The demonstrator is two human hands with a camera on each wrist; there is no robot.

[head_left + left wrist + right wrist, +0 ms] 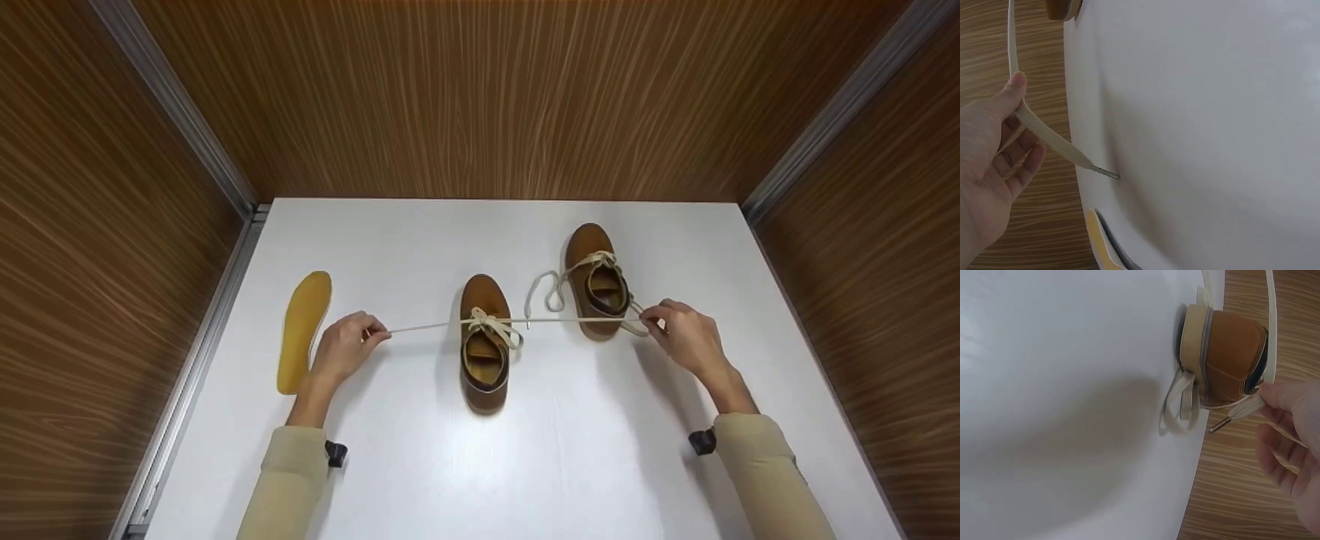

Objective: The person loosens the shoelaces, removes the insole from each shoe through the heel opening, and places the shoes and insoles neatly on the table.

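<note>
A brown shoe (486, 294) stands in the middle of the white table, toe pointing away. From its knotted laces (484, 321), cream lace ends stretch nearly straight out to both sides. My left hand (346, 348) pinches one end between thumb and fingers; its metal tip (1106, 172) dangles past the fingers in the left wrist view. The other end is pinched by my right hand (687, 336), its metal-tipped tail (1220, 424) sticking out in the right wrist view. That stretched lace crosses over the heel of a second brown shoe (589, 244).
A yellow insole (304, 330) lies at the left, beside my left wrist. The second shoe's loose lace (551, 289) trails onto the table on its left, and more lace lies on its right. Wood-grain panels (480, 97) enclose the table at the back and sides.
</note>
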